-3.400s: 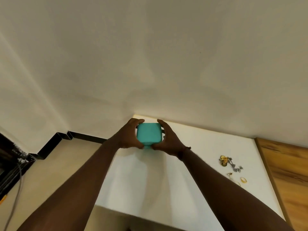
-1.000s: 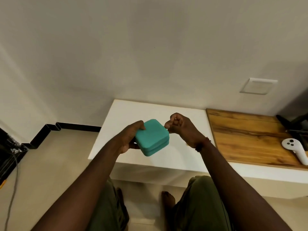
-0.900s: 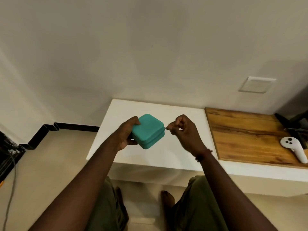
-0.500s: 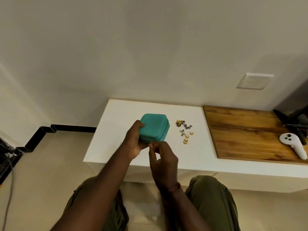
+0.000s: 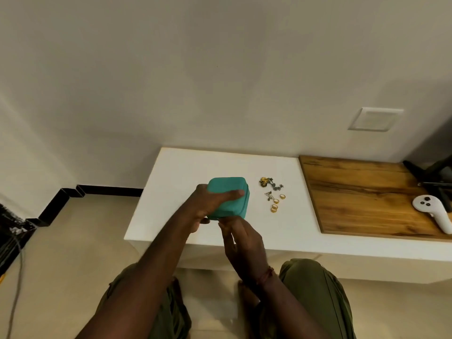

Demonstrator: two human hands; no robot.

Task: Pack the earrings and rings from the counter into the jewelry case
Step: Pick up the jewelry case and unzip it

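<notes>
Your right hand has moved round the jewelry case to its near edge, fingers pinching there, presumably at the zip pull. Your left hand clamps it steady over the bench; earrings and rings wait alongside.

We see a white desk set against the wall, its right part covered by a wooden panel. On the white top, near the panel's left edge, lies a tangle of gold and grey earrings, with several gold rings loose just in front of it. A white controller lies on the panel, far right.
</notes>
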